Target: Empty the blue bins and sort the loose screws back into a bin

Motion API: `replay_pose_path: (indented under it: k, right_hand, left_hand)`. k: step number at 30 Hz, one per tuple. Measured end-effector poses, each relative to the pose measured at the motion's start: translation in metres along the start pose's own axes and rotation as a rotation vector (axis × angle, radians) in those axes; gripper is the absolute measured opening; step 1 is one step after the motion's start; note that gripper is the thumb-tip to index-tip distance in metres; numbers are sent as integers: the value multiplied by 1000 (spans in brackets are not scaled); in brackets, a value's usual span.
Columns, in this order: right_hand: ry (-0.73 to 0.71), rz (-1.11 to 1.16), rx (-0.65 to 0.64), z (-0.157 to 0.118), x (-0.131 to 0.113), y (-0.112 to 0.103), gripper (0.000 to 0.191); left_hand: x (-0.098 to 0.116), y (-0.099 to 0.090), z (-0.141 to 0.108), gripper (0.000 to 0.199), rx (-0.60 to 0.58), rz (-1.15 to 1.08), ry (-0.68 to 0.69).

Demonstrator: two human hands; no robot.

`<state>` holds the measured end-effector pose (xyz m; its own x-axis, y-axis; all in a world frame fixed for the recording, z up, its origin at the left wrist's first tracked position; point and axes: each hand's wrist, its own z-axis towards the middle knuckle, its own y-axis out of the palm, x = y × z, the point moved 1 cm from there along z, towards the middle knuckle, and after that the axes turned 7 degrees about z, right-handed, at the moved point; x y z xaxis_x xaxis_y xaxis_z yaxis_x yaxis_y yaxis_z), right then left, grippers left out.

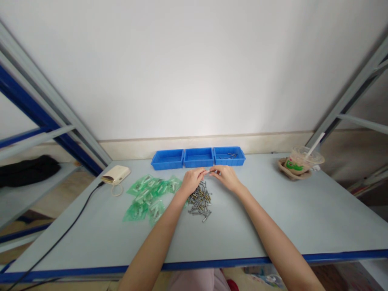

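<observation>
My left hand (pixel 192 180) and my right hand (pixel 226 177) meet over the far end of a pile, fingertips pinched together. Between them is a small, thin metal screw (pixel 210 172), mostly covered by the fingers. Below, partly behind my left hand, lies a loose pile of screws (pixel 200 203), silver with some brass-coloured ones. Just beyond my hands stand three blue trays side by side. The left tray (pixel 167 165) and the middle tray (pixel 199 163) show bare bottoms; a few thin metal pieces (pixel 231 155) lie in the right tray (pixel 230 162).
Green plastic bags (pixel 148 194) with metal pieces lie left of the pile. Farther left is a cream-coloured box-like device (pixel 116 174) with a black cable (pixel 65 231). At right, a plastic cup with a straw (pixel 298 160) stands in a cardboard holder (pixel 292 173). A wall (pixel 194 81) rises behind.
</observation>
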<state>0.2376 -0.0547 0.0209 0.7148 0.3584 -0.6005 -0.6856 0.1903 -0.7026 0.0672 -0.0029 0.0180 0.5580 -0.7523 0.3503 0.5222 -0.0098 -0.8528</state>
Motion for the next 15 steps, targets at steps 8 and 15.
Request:
replay_pose_path:
  k: [8,15]
  right_hand:
    - [20,-23,-27,-1,-5,-2,27]
    - [3,6,66,-1,-5,-3,19]
  left_hand:
    - [1,2,0,28,-4,11,-46]
    - [2,2,-1,33,-4,27,-54]
